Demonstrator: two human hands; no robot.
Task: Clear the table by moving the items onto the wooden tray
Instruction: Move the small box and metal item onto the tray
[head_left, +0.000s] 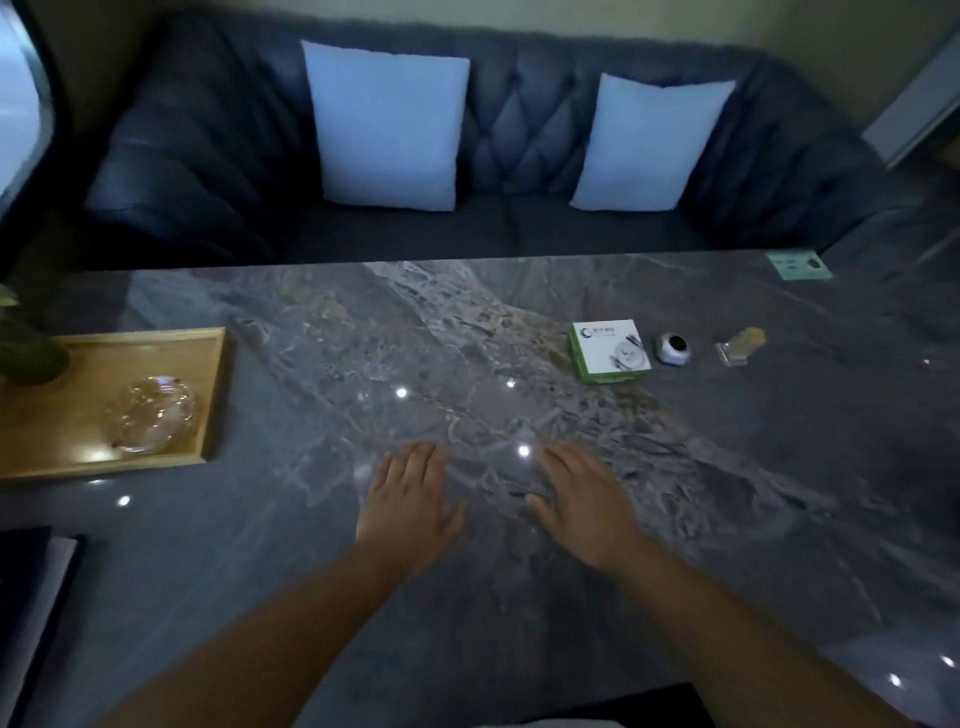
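A wooden tray (213, 395) lies at the table's left side. On it stand a clear glass ashtray (150, 413) and a dark green plant pot (34, 361). To the right of the table's middle sit a white and green box (608, 351), a small white round device (672, 349) and a small clear bottle with yellowish content (740, 345). My left hand (410, 501) and my right hand (582, 501) rest flat on the marble table (311, 545) near its front, palms down, holding nothing, well short of the items.
A green card (797, 264) lies at the table's far right corner. Behind the table stands a dark tufted sofa (524, 130) with two pale cushions. A dark object (31, 597) sits at the lower left edge.
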